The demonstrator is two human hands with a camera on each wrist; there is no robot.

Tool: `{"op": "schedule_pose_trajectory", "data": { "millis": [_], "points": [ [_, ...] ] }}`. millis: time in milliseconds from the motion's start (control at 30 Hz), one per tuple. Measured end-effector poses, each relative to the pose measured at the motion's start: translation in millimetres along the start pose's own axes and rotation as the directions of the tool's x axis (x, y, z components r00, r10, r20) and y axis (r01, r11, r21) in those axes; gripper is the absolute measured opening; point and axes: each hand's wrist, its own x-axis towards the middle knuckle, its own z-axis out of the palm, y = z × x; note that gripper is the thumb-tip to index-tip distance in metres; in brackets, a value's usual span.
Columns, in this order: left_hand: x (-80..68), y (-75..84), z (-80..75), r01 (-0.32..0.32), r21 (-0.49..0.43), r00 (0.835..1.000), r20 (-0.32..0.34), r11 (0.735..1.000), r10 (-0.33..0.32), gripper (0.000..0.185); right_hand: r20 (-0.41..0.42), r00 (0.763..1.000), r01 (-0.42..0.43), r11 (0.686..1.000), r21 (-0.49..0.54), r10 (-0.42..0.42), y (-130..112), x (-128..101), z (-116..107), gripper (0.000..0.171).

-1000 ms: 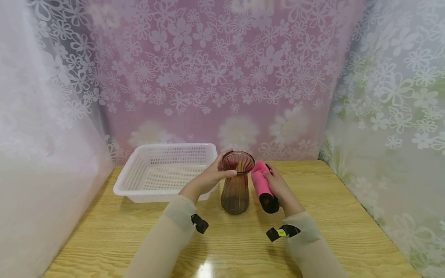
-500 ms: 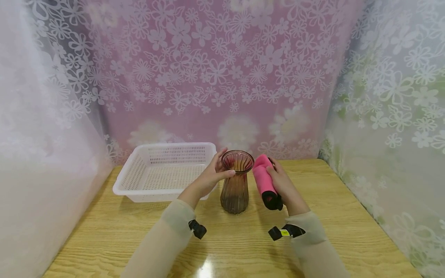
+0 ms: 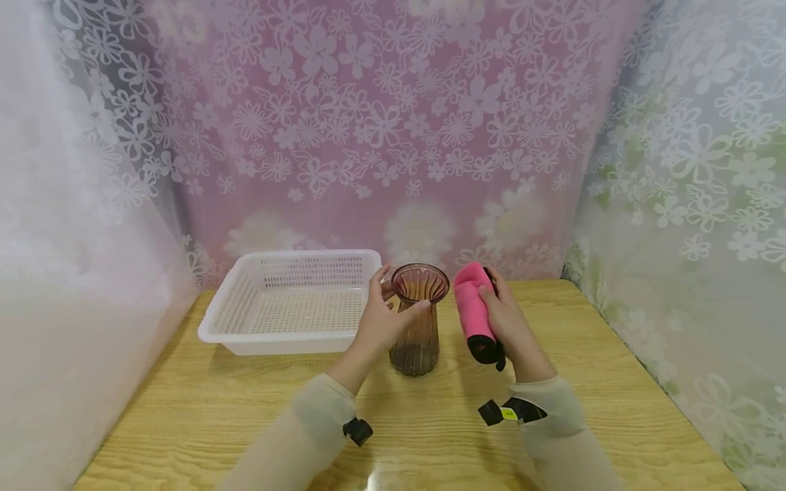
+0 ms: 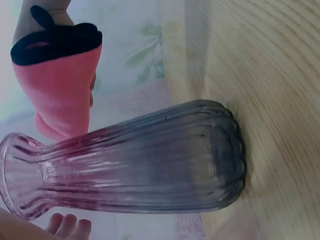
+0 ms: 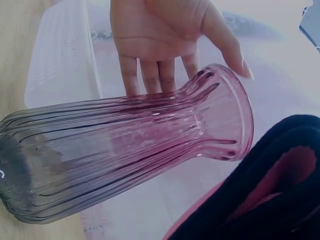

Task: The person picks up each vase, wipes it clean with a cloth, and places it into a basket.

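Note:
A ribbed glass vase (image 3: 415, 334), tinted pink at its flared mouth and smoky grey at its base, stands upright on the table. Beside its neck is my left hand (image 3: 383, 320), fingers straight, thumb out in front of the vase below the rim. The right wrist view shows that palm (image 5: 155, 30) facing the vase, fingers partly hidden behind the glass; contact is hard to tell. To the vase's right, my right hand (image 3: 510, 324) grips a folded pink cloth (image 3: 474, 307) with black edging, held above the table. A small black tab (image 4: 42, 17) sticks out from the edging.
A white perforated plastic basket (image 3: 288, 337) stands left of the vase, close to my left hand. The wooden table (image 3: 430, 443) has floral curtains (image 3: 393, 136) behind and at both sides. Each wrist carries a small black camera.
My left hand has loosened from the vase's neck and shifted slightly, its fingers opening out. My right hand has moved the pink cloth up and rightward, away from the vase. The vase stays put.

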Motion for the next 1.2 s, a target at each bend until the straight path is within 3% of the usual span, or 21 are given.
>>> {"op": "schedule_pose_trajectory", "data": {
  "millis": [200,467,733,1200],
  "points": [
    [-0.8,-1.5,9.6,0.000,0.007,0.999,-0.045,1.000,0.001,0.099,-0.043,0.999,0.035,0.999,0.025,-0.034,-4.5,-3.8,1.0,0.061],
    [-1.3,-2.1,11.4,-0.009,-0.017,1.000,-0.029,1.000,0.008,0.095,-0.132,0.986,0.113,0.991,0.077,-0.102,-6.4,-8.4,4.1,0.062],
    [1.8,-1.9,5.6,0.007,-0.062,1.000,0.029,0.998,-0.005,0.096,-0.261,0.947,0.225,0.967,0.116,-0.189,-0.4,-9.3,12.8,0.060],
    [11.2,-1.4,-7.3,0.040,-0.078,0.982,0.186,0.996,-0.025,0.092,-0.360,0.865,0.392,0.918,0.053,-0.349,6.8,-5.5,26.6,0.058]
  ]
}}
